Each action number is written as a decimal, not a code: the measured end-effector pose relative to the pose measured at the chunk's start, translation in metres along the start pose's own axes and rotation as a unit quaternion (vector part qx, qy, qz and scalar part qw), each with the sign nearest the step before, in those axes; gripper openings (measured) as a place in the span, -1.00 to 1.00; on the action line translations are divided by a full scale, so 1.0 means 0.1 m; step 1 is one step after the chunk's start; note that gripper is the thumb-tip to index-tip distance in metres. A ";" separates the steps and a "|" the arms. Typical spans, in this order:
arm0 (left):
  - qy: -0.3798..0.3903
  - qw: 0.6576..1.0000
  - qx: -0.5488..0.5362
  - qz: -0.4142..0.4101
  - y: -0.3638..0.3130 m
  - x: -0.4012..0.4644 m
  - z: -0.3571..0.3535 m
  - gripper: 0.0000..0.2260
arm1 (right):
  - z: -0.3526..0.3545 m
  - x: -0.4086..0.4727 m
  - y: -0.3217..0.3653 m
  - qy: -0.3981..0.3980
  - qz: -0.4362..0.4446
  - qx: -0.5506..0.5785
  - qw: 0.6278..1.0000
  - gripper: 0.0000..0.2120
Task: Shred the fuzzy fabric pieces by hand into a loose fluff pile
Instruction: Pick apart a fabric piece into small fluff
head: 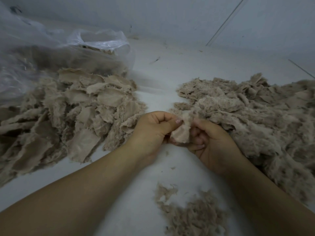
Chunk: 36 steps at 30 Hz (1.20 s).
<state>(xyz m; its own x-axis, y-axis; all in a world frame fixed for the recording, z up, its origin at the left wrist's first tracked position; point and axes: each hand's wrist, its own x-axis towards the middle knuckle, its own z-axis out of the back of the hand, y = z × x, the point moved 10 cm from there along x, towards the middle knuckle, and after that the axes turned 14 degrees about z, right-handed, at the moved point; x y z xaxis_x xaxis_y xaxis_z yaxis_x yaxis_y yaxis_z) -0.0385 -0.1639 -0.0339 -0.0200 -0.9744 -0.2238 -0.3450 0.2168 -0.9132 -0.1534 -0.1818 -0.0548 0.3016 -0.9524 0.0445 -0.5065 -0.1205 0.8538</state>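
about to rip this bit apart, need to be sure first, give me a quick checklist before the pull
1. Left hand pinches the fabric piece: ok.
2. Right hand grips its other edge: ok.
3. Piece lifted off both piles: ok.
4. Fluff pile beside the right hand for the drop: ok.
5. Stock of whole pieces at left within reach: ok.
6. Tear already started: cannot tell.

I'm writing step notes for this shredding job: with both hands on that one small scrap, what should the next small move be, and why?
Probably pull the hands apart to tear it. The left hand and right hand both pinch the fabric piece, which looks whole, and the fluff pile lies just right of it for dropping the shreds.
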 end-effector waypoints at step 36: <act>-0.032 0.996 0.087 0.004 -0.01 -0.01 -0.01 -0.87 | -0.17 -0.08 -0.07 0.115 -0.037 -0.117 0.986 -0.74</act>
<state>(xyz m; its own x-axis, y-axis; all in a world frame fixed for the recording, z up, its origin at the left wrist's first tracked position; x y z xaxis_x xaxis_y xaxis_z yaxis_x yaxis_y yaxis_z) -0.0392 -0.1633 -0.0321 0.0392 -0.9683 -0.2468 -0.1772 0.2364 -0.9554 -0.1390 -0.1686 -0.0524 0.5196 -0.8514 0.0719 -0.2844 -0.0929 0.9542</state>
